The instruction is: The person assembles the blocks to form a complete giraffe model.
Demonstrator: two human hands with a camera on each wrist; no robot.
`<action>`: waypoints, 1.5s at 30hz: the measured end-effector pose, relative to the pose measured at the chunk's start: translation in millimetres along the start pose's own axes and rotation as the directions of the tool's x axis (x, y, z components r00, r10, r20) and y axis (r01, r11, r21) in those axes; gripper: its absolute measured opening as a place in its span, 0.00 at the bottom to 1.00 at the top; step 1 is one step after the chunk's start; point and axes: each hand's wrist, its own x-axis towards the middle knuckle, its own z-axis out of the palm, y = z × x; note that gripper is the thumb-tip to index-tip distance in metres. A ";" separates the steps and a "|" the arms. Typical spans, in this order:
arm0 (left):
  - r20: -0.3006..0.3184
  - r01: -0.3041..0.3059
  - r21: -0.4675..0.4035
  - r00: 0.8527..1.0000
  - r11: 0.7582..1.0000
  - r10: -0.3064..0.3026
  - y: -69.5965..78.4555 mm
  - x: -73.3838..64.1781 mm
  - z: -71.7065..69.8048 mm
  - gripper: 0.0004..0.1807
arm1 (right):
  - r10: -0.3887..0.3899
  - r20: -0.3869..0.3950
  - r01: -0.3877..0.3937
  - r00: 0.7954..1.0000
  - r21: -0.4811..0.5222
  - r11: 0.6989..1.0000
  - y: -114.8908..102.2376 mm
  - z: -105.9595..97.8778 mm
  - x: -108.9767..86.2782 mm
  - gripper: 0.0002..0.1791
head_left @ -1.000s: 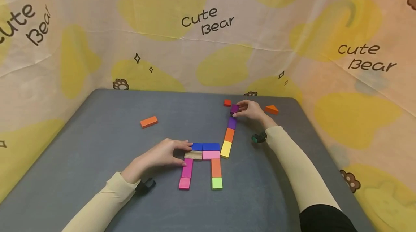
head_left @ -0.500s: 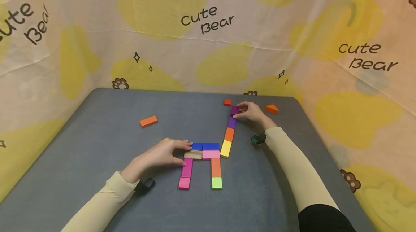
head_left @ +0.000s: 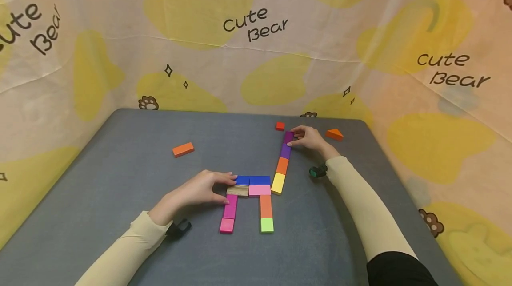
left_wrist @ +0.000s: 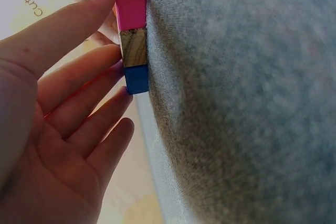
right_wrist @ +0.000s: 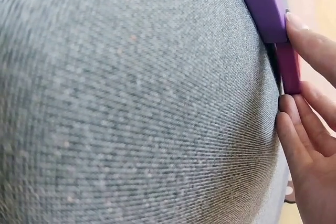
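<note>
In the head view, my right hand (head_left: 310, 138) is at the top of a slanting row, its fingers on a dark purple block (head_left: 288, 136). That block meets a violet block (head_left: 286, 150), where the thumb rests in the right wrist view. Below them run an orange block (head_left: 282, 166) and a yellow block (head_left: 278, 183). My left hand (head_left: 202, 187) spreads against the left side of the other blocks. Its thumb touches a magenta block (left_wrist: 130, 1); its fingertips reach the bare wood block (left_wrist: 134, 46) and a blue block (left_wrist: 137, 78).
A light pink block (head_left: 260, 191), an orange leg block (head_left: 266, 207), a green block (head_left: 267, 225) and a pink block (head_left: 226, 225) lie in the arrangement. Apart lie a red block (head_left: 280, 126), an orange triangle (head_left: 334, 134) and an orange bar (head_left: 183, 150) on the grey table (head_left: 192, 259).
The dark purple block has come down and closer to the violet block under my right hand; the gap between them has gone. My left hand has stayed in place.
</note>
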 end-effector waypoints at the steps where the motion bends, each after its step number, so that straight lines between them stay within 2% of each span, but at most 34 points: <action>1: 0.000 0.001 0.000 1.000 1.000 -0.001 0.3 -0.1 -0.2 0.28 | 0.000 0.001 0.000 1.000 0.001 1.000 0.3 0.0 0.4 0.35; 30: -0.005 -0.005 0.003 1.000 1.000 0.005 1.2 -0.5 -1.1 0.29 | 0.009 0.001 -0.009 1.000 -0.022 1.000 1.9 0.0 2.9 0.30; 37: -0.003 0.004 0.004 1.000 1.000 -0.004 0.1 -0.6 -2.0 0.29 | 0.001 0.022 -0.001 1.000 -0.022 1.000 -0.6 -3.6 4.3 0.30; 45: -0.011 -0.010 0.003 1.000 1.000 0.010 -1.8 -0.4 -0.7 0.30 | -0.035 -0.036 0.034 0.999 -0.009 0.999 -4.8 -14.5 12.4 0.29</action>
